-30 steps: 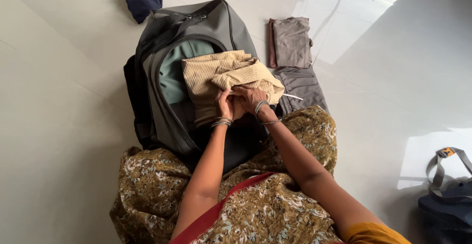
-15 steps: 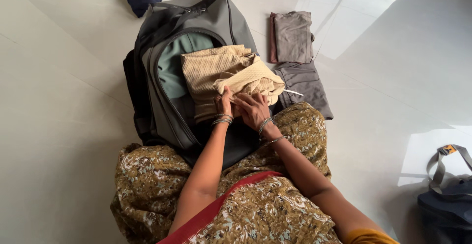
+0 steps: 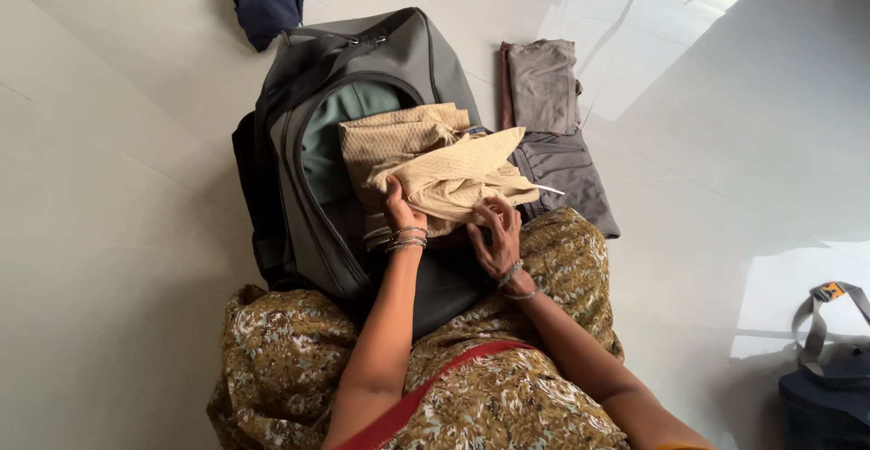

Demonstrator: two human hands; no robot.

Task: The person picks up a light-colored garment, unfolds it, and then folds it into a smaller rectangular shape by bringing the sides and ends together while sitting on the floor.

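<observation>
Head view: both hands grasp a beige textured garment (image 3: 444, 174) over the open grey backpack (image 3: 362, 60). The left hand (image 3: 401, 214) pinches its near-left edge; the right hand (image 3: 497, 237) grips the near-right edge. Folded grey clothes (image 3: 553, 124) lie just right of the backpack; bare white floor (image 3: 118, 187) spreads wide on the left.

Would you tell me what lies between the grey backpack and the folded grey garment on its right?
In the head view, bare white floor separates grey backpack from folded grey garment.
</observation>
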